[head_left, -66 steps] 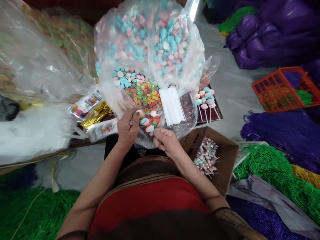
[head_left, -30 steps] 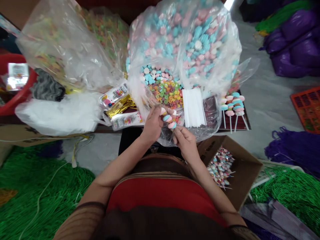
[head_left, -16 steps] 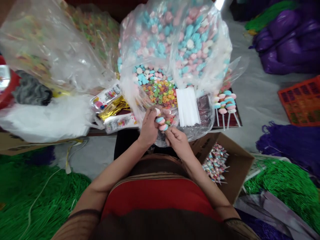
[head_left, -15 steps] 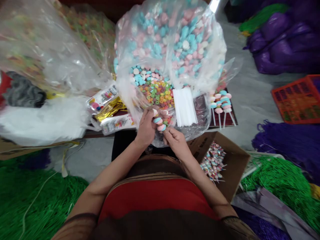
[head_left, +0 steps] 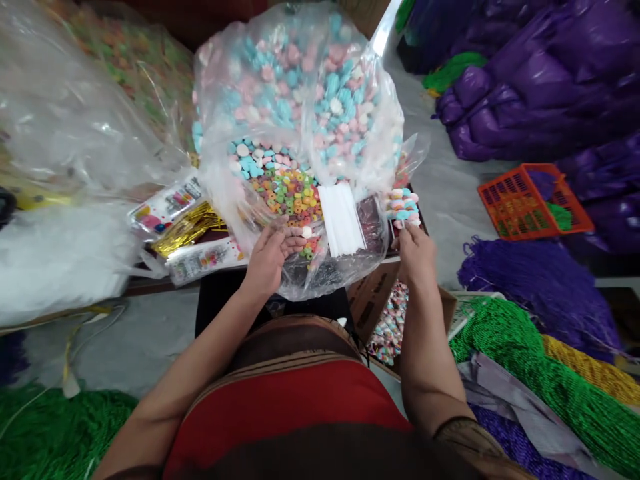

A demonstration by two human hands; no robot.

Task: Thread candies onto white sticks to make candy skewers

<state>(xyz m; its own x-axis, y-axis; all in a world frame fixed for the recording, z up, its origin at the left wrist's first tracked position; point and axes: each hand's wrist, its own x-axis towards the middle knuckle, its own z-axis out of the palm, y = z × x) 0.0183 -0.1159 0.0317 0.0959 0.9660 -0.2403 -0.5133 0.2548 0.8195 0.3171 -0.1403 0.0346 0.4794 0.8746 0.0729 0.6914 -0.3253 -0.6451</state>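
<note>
My left hand (head_left: 273, 257) rests low over the clear plastic, fingers stretched towards a heap of colourful ring-shaped candies (head_left: 295, 197). A small whitish candy (head_left: 307, 232) is at its fingertips; whether they touch it I cannot tell. At the table's right edge, my right hand (head_left: 418, 253) is closed around the stick end of a candy skewer, beside a row of pink, blue and white candy skewers (head_left: 403, 205). The fingers hide the sticks. Between the hands lies a bundle of white sticks (head_left: 343, 220). Pink, blue and white candies (head_left: 265, 157) spread behind the rings.
A big clear bag (head_left: 300, 80) of pastel candies stands behind. Gold twist ties (head_left: 190, 230) and printed packets (head_left: 203, 260) lie left. Below my right arm is a cardboard box (head_left: 373, 300) of wrapped candy skewers. An orange crate (head_left: 520, 203) and purple bundles are on the right.
My right hand has carried the candy skewer from in front of me to the row at the right. My left hand has let go of it and spread its fingers. The view has shifted right.
</note>
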